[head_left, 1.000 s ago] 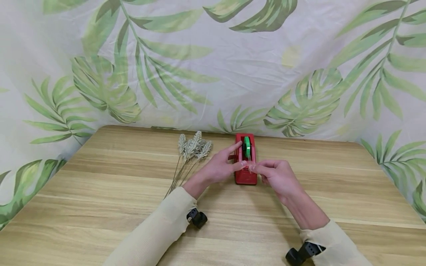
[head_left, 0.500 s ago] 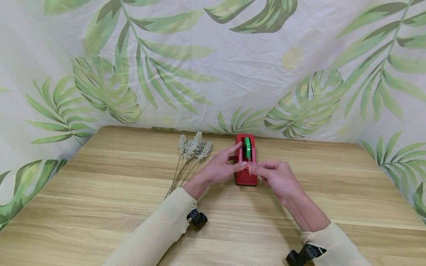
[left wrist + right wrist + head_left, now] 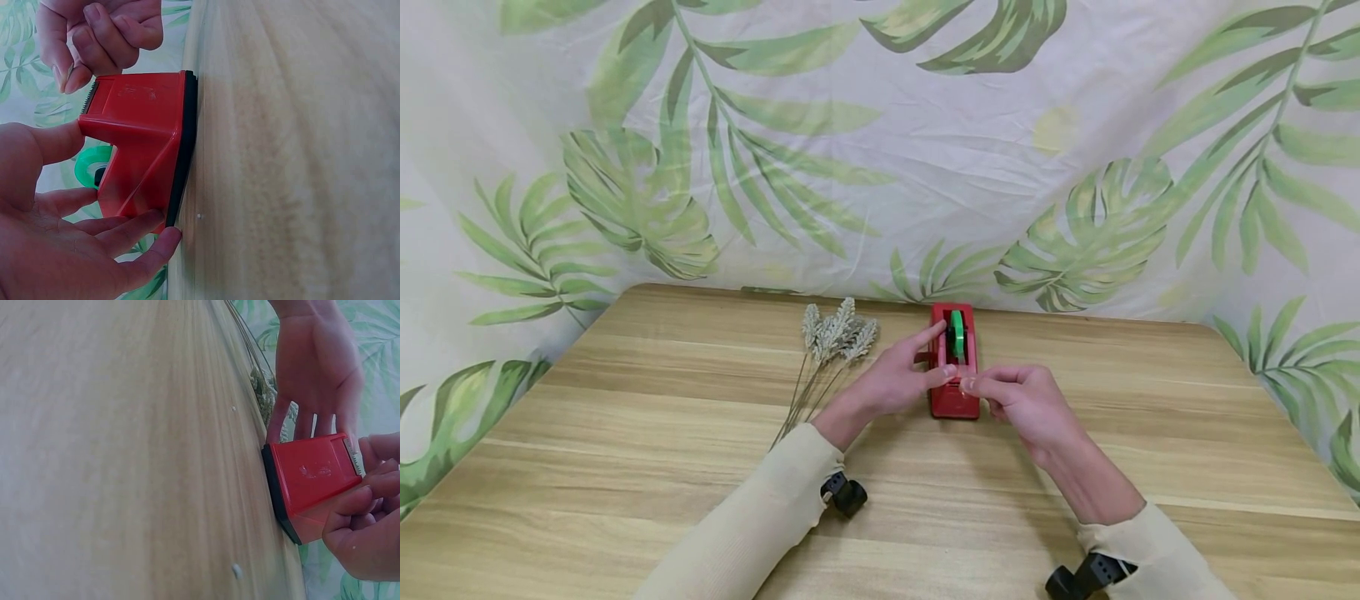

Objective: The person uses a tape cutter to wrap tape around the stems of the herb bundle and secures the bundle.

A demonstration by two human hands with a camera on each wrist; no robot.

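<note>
A red tape dispenser [image 3: 955,403] with a black base stands on the table, with a green tape roll [image 3: 957,333] in its slot. My left hand [image 3: 897,375] rests against its left side, fingers spread and fairly straight. The left thumb touches the top near the toothed cutter [image 3: 90,98]. At the dispenser's front right, my right hand [image 3: 1030,404] pinches the end of the clear tape between thumb and index finger, its other fingers curled. The tape itself is thin and hard to see.
Dried flowers [image 3: 833,329] with pale grey heads and thin stems lie left of the dispenser, close to the left forearm. A leaf-print cloth [image 3: 925,167] hangs behind the wooden table [image 3: 662,400]. Small white specks lie on the wood in the right wrist view.
</note>
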